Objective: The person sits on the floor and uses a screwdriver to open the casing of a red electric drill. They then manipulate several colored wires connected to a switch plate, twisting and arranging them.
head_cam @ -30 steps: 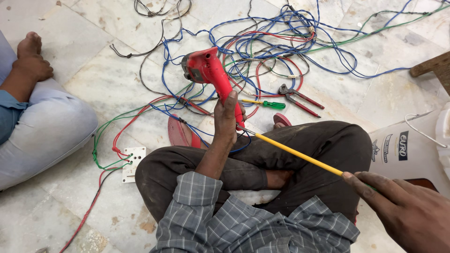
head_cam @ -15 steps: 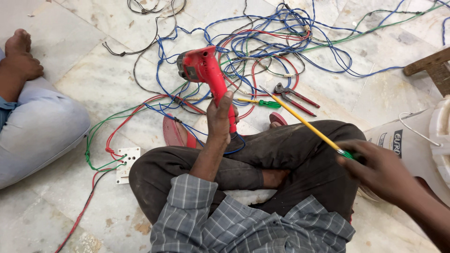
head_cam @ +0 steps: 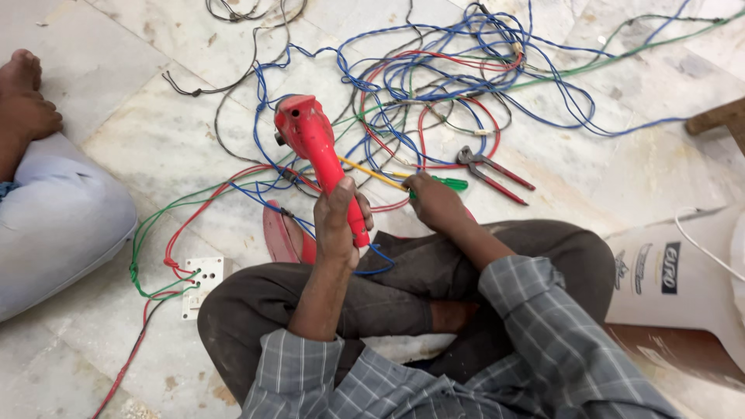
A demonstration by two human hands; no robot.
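I sit cross-legged on a marble floor. My left hand (head_cam: 337,225) grips the lower handle of a red plastic tool body (head_cam: 310,140), held upright over my knee. My right hand (head_cam: 434,203) holds a screwdriver by its green handle (head_cam: 454,184). Its yellow shaft (head_cam: 372,174) points left, and the tip reaches the side of the red tool just above my left hand. Whether the tip touches the tool is hidden.
A tangle of blue, red, green and black wires (head_cam: 434,85) covers the floor ahead. Red-handled pliers (head_cam: 493,172) lie beside it. A white switch plate (head_cam: 202,283) lies left of my knee, a red sandal (head_cam: 279,233) close by. Another person's leg (head_cam: 54,217) is at left, a white sack (head_cam: 667,271) at right.
My right hand has swung in from the far right to the middle, bringing the screwdriver's tip up to the red tool. My left hand has kept its hold on the tool.
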